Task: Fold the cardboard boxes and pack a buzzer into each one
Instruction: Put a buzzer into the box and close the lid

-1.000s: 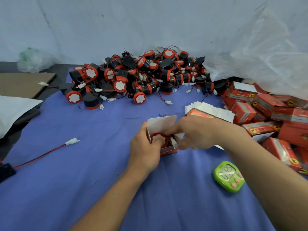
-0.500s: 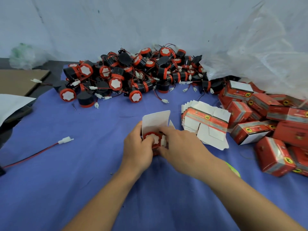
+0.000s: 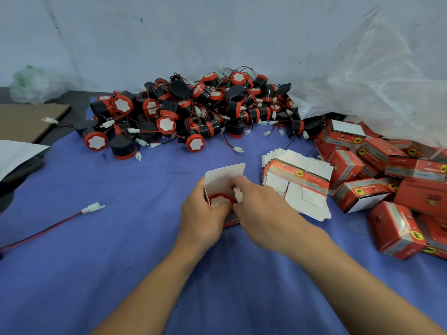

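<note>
Your left hand point(image 3: 203, 215) gripped the box point(image 3: 225, 176) from its left side. Fingers were curled round the wall, thumb up by the rim of the buzzer point(image 3: 219, 199).

The buzzer sat inside the box, red ring and white face up. The box stood on the blue cloth point(image 3: 96, 262) near the middle, top flap upright behind the buzzer.

Your right hand point(image 3: 263, 213) was at the box's right side. Thumb and forefinger pinched a white plug point(image 3: 238, 195) at the box mouth, just beside the buzzer. The plug's wire was hidden, so it was probably that buzzer's own, though I could not be sure.

A pile of loose buzzers point(image 3: 193, 112) lay at the far edge, against the wall. A stack of flat boxes point(image 3: 300, 182) lay just right of your right hand. A heap of folded boxes point(image 3: 387, 180) lay further right, its far side under a plastic bag point(image 3: 375, 81). A loose red wire point(image 3: 48, 229) with a white end lay on the cloth, well to the left. A brown cardboard sheet point(image 3: 26, 119) was at the far left.
</note>
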### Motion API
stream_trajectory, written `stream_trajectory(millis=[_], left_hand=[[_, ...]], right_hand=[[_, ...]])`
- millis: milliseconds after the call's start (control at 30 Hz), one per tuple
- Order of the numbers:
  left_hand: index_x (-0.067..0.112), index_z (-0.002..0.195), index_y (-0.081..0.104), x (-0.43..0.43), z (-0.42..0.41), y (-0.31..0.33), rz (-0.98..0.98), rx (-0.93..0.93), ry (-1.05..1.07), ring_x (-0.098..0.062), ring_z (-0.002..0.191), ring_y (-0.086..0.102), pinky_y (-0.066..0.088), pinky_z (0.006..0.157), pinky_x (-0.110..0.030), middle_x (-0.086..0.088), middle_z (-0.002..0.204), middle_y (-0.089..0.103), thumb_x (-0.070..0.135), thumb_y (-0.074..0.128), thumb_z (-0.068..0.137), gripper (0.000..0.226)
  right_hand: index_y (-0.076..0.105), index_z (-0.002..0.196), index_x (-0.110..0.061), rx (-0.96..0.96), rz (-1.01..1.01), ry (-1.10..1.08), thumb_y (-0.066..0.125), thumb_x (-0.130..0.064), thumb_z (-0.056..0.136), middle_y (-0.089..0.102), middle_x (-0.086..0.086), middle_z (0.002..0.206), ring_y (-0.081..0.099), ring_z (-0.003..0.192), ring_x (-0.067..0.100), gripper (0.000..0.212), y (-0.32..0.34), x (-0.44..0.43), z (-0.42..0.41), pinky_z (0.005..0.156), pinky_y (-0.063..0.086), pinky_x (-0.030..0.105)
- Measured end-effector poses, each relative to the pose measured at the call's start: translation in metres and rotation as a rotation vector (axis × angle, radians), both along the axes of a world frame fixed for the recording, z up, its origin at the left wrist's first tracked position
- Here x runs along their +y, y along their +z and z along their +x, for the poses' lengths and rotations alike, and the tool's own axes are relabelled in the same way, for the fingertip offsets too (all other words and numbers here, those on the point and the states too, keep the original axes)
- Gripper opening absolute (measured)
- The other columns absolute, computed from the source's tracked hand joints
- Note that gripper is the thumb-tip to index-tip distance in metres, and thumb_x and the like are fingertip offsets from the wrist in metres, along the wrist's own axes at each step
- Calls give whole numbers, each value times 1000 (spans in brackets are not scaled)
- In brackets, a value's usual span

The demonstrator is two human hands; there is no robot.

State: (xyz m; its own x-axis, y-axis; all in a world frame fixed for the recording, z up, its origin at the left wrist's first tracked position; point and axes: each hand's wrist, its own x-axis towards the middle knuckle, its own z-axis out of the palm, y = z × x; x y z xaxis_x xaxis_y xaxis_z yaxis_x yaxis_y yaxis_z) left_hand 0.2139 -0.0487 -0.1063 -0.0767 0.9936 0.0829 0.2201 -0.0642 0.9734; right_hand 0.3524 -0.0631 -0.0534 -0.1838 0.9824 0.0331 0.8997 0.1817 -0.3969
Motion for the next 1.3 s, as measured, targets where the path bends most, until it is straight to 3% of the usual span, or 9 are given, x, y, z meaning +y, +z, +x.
stream_trajectory(millis=[100,233,400,500,633,833,933,1100,1300], left_hand=[[35,107,68,3,0,-1,-18,15,24,-3,91,70,58,75,-28,19,96,75,11,67,83,34],[38,100,69,1,2,3,-34,-27,16,-2,86,71,59,70,-26,20,92,76,7,66,80,36],[29,94,74,0,2,3,-66,-86,-22,-22,84,72,64,64,-46,7,85,75,4,63,72,35],[26,83,66,-1,1,3,-68,-64,0,-22,78,69,63,66,-51,7,76,70,12,63,69,21],[29,85,66,1,1,2,-44,-33,3,-13,77,68,61,64,-43,10,78,72,12,68,74,21],[35,96,71,-1,1,2,-44,-78,-16,-15,87,74,64,69,-42,11,90,77,8,70,78,33],[39,99,71,-2,0,2,-40,-82,-25,-13,92,74,64,76,-46,13,95,77,12,65,76,36],[42,98,70,-2,1,3,19,-25,-6,3,89,70,53,70,-14,25,93,75,9,66,81,37],[39,104,71,-2,2,3,27,-25,-25,0,94,71,58,79,-25,22,98,76,9,67,82,38]], right_hand=[[41,129,-28,38,121,-71,50,-17,97,62,0,80,51,65,20,35,-6,-7,0,55,41,39],[49,127,-33,-239,220,-41,47,-30,97,67,-2,85,55,72,29,30,2,-12,2,59,38,37],[59,122,-41,-240,54,46,55,-51,93,63,-8,84,54,77,19,31,24,-14,3,61,37,34],[62,116,-40,-210,75,29,56,-46,93,52,-10,74,47,75,16,25,30,-15,4,58,33,29],[64,100,-26,-320,91,34,52,-41,97,61,-6,90,46,87,17,20,20,-17,-1,66,35,33],[46,123,-35,-140,-9,54,50,-37,94,61,-6,86,57,75,23,30,4,-16,-2,60,39,35],[47,129,-31,18,-178,25,47,-33,94,69,0,102,64,90,24,35,6,-7,0,77,54,41],[57,138,-32,95,-315,85,42,-22,101,68,-2,125,62,113,21,41,17,3,9,101,50,40],[59,116,-28,2,80,-129,51,-32,98,69,3,94,57,79,25,20,1,-1,3,65,44,37]])
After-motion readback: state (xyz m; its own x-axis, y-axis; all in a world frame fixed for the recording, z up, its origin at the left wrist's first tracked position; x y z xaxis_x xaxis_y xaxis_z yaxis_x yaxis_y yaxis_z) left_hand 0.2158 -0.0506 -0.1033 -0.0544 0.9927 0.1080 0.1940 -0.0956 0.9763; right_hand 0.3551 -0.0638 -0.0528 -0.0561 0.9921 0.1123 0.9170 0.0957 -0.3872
